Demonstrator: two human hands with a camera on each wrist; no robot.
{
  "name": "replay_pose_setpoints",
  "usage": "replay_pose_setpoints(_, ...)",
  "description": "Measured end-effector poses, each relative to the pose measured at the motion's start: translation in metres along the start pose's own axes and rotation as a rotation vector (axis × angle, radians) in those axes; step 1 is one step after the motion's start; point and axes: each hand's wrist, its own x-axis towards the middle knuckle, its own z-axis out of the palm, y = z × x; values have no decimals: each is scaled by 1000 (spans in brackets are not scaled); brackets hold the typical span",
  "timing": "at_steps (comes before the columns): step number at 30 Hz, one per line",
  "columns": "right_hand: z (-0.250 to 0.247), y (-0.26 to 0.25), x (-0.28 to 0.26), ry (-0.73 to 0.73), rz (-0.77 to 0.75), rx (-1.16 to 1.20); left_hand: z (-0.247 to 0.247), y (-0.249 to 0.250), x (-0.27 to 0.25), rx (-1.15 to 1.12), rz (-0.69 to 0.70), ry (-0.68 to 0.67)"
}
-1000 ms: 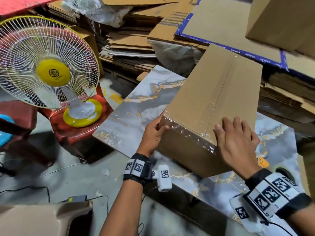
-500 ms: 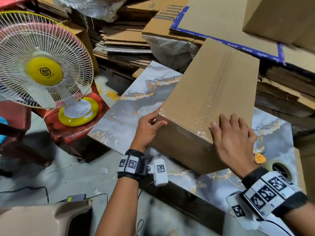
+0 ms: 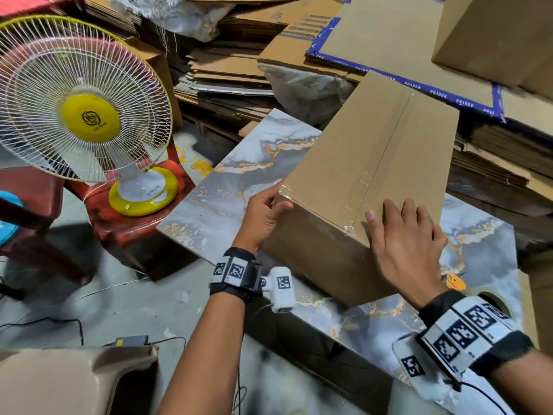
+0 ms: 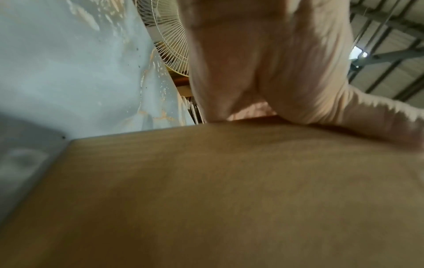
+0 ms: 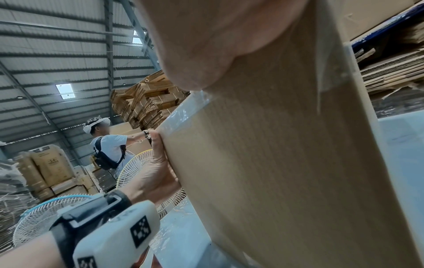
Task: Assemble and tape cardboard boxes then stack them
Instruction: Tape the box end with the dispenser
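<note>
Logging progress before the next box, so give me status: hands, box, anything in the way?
Left hand grips the near corner of the cardboard box. Right hand flat on its taped top. Box on the marble table. Tape roll close by.

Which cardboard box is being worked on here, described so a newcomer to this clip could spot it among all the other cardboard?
Start at the marble-patterned tabletop right of the yellow fan. The box stands on it, with the left hand at its near left corner and the right hand flat on top. Unlike the flattened sheets behind, it is assembled and has clear tape along its top seam.
</note>
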Motion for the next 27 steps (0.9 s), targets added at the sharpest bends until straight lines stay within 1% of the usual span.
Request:
replay_pose_setpoints(3, -1, 0, -1, -7, -4, -5, -13, 9, 4, 89, -36, -133)
replay_pose_setpoints(6, -3, -1, -3, 1, -15, 2, -27, 30, 11, 158, -59, -294)
replay_pose_setpoints(7, -4, -1, -2, 0, -16, 7, -29, 37, 15, 134, -51, -298)
replay_pose_setpoints(10, -4, -1, -2, 2, -24, 23, -19, 52, 23, 51, 36, -236)
replay_pose_setpoints(13, -5, -1, -3, -14, -21, 34, 2, 40, 16, 80, 72, -185)
replay_pose_setpoints(17, -5, -1, -2, -42, -12, 4, 13, -4, -2, 140, 46, 64)
replay_pose_setpoints(18, -5, -2, -2, -49, -8, -1, 13, -7, -2, 142, 40, 89)
replay_pose_setpoints(20, -5, -3, -1, -52, -5, -8, 10, -4, 0, 163, 23, 45)
replay_pose_setpoints(22, -6, -3, -2, -59, 0, -9, 6, 2, -1, 214, -1, -35)
replay_pose_setpoints(24, -6, -3, -2, -70, 7, 0, 1, 8, -6, 264, 21, -105)
replay_pose_setpoints(25, -6, -3, -2, -73, 10, 1, 0, 10, -8, 246, 62, -99)
replay_pose_setpoints(27, -6, -4, -1, -75, 18, 1, 3, 16, -10, 147, 177, 10)
